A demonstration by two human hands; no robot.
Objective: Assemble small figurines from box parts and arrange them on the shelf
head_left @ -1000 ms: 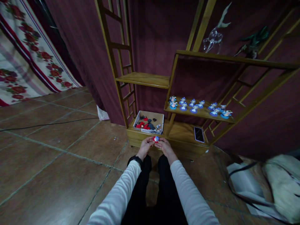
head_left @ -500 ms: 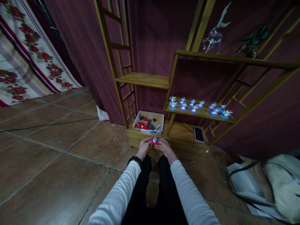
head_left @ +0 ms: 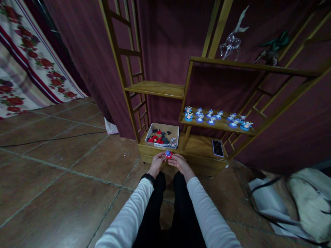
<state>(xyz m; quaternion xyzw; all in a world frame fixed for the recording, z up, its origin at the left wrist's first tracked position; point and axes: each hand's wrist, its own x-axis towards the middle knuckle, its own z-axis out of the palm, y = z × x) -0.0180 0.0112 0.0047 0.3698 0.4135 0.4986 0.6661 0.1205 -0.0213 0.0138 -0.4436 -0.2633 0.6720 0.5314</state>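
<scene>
Between my fingertips is a small figurine [head_left: 168,154] with a purple-blue top and a red base. My left hand [head_left: 157,163] pinches it from the left, and my right hand [head_left: 181,163] grips its base from the right. Just beyond my hands, a shallow white box [head_left: 177,132] on the low shelf holds red and dark pieces and a small figure. Several little figurines [head_left: 211,120] on blue and purple bases stand on the shelf to the upper right. Fine detail of the held figurine is too small to make out.
A phone [head_left: 217,147] lies on the bottom shelf [head_left: 198,146] at the right. Higher up stand a clear deer ornament [head_left: 231,43] and a dark green sculpture [head_left: 273,50]. A pale bag [head_left: 307,203] rests on the floor at right; a black cable [head_left: 54,138] crosses the tiles at left.
The figurine has tilted between my fingers, so its purple-blue top now points more upward and away. Both hands still hold it. The whole view has shifted slightly.
</scene>
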